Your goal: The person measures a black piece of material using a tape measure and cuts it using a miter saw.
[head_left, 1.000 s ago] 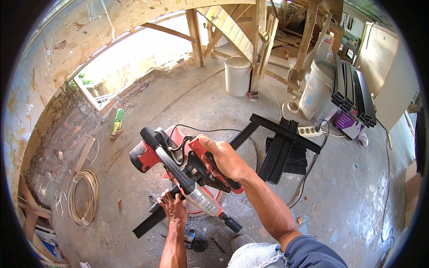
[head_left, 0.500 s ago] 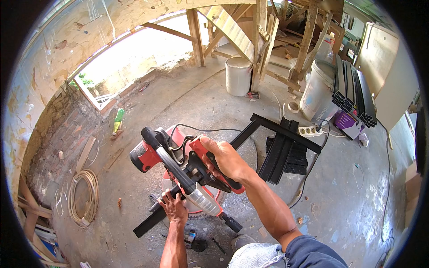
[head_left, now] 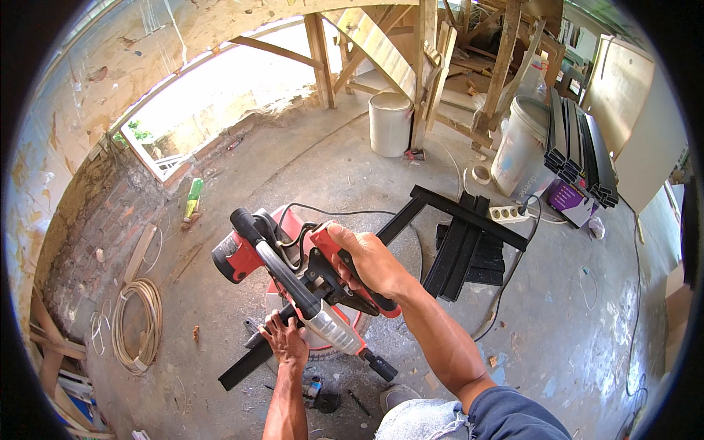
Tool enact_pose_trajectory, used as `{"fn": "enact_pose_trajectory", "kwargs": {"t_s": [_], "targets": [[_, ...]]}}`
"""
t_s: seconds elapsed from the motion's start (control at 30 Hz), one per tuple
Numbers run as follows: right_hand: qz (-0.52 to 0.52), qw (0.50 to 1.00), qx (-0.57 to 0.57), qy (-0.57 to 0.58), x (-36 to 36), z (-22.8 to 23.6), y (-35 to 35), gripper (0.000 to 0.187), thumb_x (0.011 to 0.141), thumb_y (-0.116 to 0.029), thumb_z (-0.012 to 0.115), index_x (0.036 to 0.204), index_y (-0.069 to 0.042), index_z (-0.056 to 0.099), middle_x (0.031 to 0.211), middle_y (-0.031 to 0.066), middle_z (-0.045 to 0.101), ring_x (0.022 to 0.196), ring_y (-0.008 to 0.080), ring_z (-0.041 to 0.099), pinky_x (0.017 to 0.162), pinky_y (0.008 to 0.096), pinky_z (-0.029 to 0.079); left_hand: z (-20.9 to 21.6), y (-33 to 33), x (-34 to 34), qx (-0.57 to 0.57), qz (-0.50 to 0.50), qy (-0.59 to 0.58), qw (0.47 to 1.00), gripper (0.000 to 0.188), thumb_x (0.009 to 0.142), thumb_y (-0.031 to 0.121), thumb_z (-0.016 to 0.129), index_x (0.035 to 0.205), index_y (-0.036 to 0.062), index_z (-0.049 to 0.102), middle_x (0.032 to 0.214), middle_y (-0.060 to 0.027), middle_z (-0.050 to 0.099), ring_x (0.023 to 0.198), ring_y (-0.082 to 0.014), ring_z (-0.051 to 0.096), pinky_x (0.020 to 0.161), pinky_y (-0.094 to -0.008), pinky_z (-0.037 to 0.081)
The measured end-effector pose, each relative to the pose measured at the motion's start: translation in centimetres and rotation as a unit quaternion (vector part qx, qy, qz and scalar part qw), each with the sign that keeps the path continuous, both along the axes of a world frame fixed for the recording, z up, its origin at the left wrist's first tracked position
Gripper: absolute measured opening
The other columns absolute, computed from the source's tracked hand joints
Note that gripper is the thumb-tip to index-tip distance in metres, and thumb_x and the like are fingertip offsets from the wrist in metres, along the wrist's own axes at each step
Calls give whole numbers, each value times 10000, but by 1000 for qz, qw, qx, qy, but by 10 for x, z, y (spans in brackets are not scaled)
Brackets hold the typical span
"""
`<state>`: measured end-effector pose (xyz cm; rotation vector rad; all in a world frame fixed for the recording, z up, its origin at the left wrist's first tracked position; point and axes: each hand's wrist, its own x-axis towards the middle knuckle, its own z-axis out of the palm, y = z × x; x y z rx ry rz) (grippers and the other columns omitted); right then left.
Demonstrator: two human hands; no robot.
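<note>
A red and black miter saw (head_left: pixel 253 260) stands on the concrete floor in front of me. My right hand (head_left: pixel 359 257) is closed round its red handle (head_left: pixel 323 237). Beneath the saw head, a black profile bar (head_left: pixel 246 369) lies across the red round base and sticks out to the lower left. My left hand (head_left: pixel 284 339) grips this bar close to the saw, its fingers bent over the top. The saw head hides the blade and the far part of the bar.
Right of the saw lie stacked black profiles (head_left: pixel 456 253) and a power strip (head_left: pixel 508 214). A black cable (head_left: pixel 506 293) crosses the floor. Cable coils (head_left: pixel 139 326) lie left. Farther back stand a white bucket (head_left: pixel 391 126), a large pail (head_left: pixel 517 150) and wooden framing (head_left: pixel 319 62).
</note>
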<state>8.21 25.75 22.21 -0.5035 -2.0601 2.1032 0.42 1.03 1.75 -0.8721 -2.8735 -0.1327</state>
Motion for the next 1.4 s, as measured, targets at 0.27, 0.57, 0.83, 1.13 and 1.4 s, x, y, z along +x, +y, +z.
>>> {"fn": "enact_pose_trajectory", "kwargs": {"t_s": [0.27, 0.57, 0.83, 1.13, 1.4], "targets": [[-3, 1000, 1, -7, 0, 0, 0, 690, 989, -659, 412, 738, -30, 543, 593, 32, 518, 467, 120, 510, 409, 286, 403, -2, 0, 0, -3, 3, 0, 1000, 464, 684, 226, 829, 1106, 103, 681, 1358, -178, 418, 1323, -359, 336, 1133, -621, 186], [-1, 1000, -4, -7, 1, 2, 0, 689, 987, -661, 414, 759, -24, 542, 607, 34, 518, 473, 122, 509, 417, 283, 409, -2, 0, -1, 15, -6, 8, 1000, 443, 685, 206, 822, 1090, 96, 680, 1351, -180, 421, 1314, -363, 337, 1130, -611, 186], [-4, 1000, -11, -1, 0, 0, -1, 694, 990, -658, 411, 766, -16, 548, 602, 35, 515, 471, 122, 510, 417, 283, 409, -1, 0, -1, 9, -8, 6, 1000, 421, 705, 210, 818, 1085, 88, 683, 1341, -183, 421, 1312, -360, 336, 1134, -619, 179], [-9, 1000, -15, 3, 1, 1, -2, 694, 986, -661, 426, 758, -17, 547, 594, 33, 510, 471, 119, 502, 421, 281, 409, 0, 1, 0, 15, -1, -3, 1000, 408, 714, 221, 812, 1086, 105, 690, 1360, -170, 419, 1339, -354, 328, 1140, -625, 177], [-7, 1000, -23, -3, 2, 1, -2, 690, 988, -657, 430, 739, -22, 537, 595, 35, 513, 470, 120, 496, 432, 283, 411, -1, 0, -1, 4, 5, -12, 1000, 411, 713, 223, 804, 1092, 113, 690, 1381, -166, 410, 1343, -352, 329, 1138, -620, 184]]}}
